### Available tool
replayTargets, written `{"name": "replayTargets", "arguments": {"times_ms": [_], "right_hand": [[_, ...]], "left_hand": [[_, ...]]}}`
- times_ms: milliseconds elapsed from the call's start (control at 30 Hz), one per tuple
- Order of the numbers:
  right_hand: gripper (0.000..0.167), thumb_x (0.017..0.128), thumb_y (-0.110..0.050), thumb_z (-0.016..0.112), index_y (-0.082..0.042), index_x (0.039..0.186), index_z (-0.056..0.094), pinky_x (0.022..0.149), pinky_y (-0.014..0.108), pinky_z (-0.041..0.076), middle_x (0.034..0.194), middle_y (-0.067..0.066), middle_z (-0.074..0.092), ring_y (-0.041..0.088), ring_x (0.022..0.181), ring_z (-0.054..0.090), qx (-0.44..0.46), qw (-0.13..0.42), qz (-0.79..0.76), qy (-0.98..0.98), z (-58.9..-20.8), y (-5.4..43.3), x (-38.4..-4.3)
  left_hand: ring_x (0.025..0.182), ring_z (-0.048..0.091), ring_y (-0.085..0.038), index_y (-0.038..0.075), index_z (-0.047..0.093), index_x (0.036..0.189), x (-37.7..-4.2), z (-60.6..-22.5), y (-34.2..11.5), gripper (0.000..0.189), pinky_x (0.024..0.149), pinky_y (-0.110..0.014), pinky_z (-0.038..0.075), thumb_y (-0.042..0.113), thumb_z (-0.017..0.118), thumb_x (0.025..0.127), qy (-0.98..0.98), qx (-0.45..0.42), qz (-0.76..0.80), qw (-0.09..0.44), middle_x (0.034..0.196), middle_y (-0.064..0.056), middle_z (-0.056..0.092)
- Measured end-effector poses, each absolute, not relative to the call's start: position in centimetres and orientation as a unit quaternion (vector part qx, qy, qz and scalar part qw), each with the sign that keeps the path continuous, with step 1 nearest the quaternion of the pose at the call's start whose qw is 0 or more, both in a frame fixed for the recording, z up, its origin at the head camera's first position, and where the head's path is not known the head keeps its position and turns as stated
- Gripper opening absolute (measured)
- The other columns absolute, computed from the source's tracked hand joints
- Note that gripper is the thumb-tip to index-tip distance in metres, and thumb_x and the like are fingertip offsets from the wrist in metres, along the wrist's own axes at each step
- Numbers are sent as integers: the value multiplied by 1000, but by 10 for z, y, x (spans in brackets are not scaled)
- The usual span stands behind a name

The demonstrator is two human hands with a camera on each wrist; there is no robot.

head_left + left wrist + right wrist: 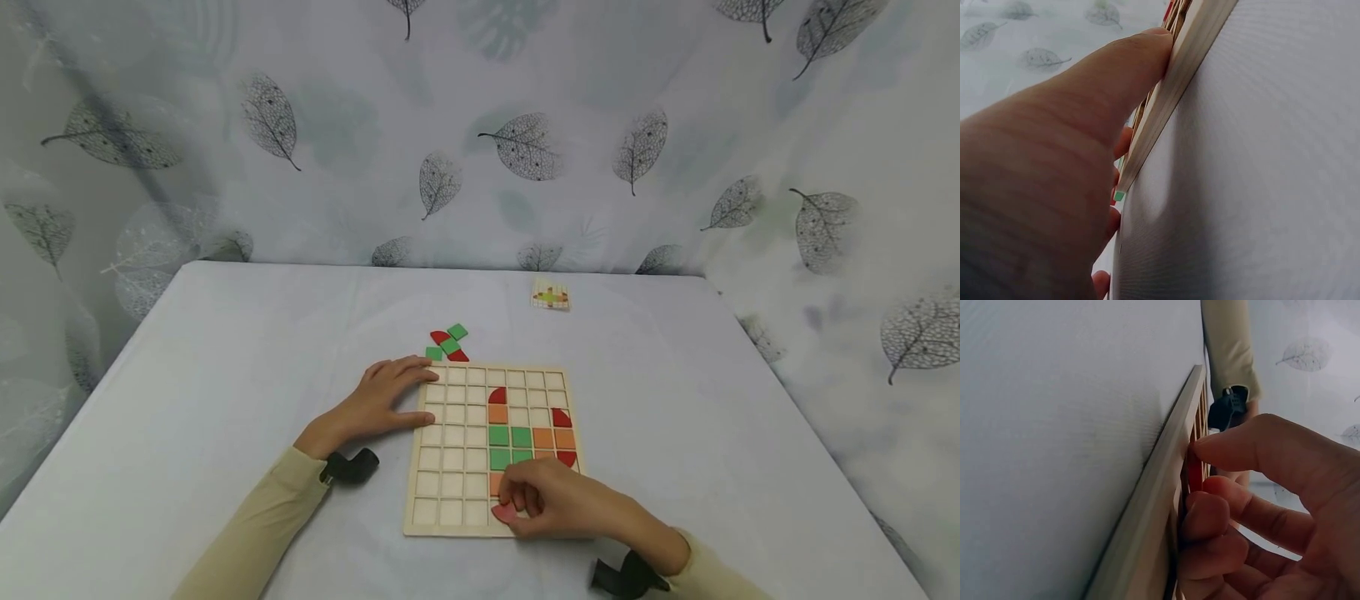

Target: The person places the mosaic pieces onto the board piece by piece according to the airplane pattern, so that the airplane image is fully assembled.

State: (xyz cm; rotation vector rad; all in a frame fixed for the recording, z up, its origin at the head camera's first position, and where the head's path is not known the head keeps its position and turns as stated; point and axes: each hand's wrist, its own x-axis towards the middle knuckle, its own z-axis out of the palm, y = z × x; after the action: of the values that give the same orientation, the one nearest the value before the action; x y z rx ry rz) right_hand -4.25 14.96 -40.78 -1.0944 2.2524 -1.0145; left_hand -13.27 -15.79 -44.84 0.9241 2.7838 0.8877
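A wooden grid board [452,467] lies on the white table, with red, orange and green tiles set in its right half. My right hand [551,500] pinches a red tile [504,512] over the board's bottom row; the right wrist view shows that red tile [1194,472] between thumb and fingers at the board's edge [1166,487]. My left hand [378,402] rests flat on the board's left edge, fingers straight; the left wrist view has its thumb [1116,75] against the board's rim [1172,94].
A few loose green and red tiles [449,343] lie just behind the board's top left corner. A small pattern card [551,295] sits farther back. A leaf-print curtain [480,125] hangs round the table [225,375].
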Motion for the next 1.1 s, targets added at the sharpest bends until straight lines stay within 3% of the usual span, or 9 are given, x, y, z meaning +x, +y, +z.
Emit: {"name": "replayTargets", "arguments": {"times_ms": [600, 900, 1100], "right_hand": [[17, 82, -11, 76, -14, 89, 61, 60, 17, 47, 73, -8, 53, -2, 65, 48, -347, 244, -372, 825, -406, 149, -41], [12, 88, -19, 74, -15, 90, 63, 57, 16, 46, 71, -12, 53, -4, 63, 48, -358, 238, -388, 816, -412, 151, -46], [9, 91, -21, 70, -13, 90, 65, 55, 16, 43, 69, -12, 54, -2, 62, 49, -338, 266, -406, 806, -411, 148, -52]], "left_hand": [[140, 34, -27, 17, 55, 135, -132, -446, -158, 60, 112, -55, 16, 43, 73, 85, 907, 298, 295, 45, 150, -8, 41], [139, 35, -28, 17, 54, 136, -131, -448, -158, 60, 111, -56, 17, 45, 71, 86, 907, 300, 292, 41, 150, -9, 41], [140, 34, -27, 17, 55, 136, -131, -446, -159, 60, 112, -54, 17, 44, 72, 85, 906, 299, 297, 44, 150, -7, 40]]}}
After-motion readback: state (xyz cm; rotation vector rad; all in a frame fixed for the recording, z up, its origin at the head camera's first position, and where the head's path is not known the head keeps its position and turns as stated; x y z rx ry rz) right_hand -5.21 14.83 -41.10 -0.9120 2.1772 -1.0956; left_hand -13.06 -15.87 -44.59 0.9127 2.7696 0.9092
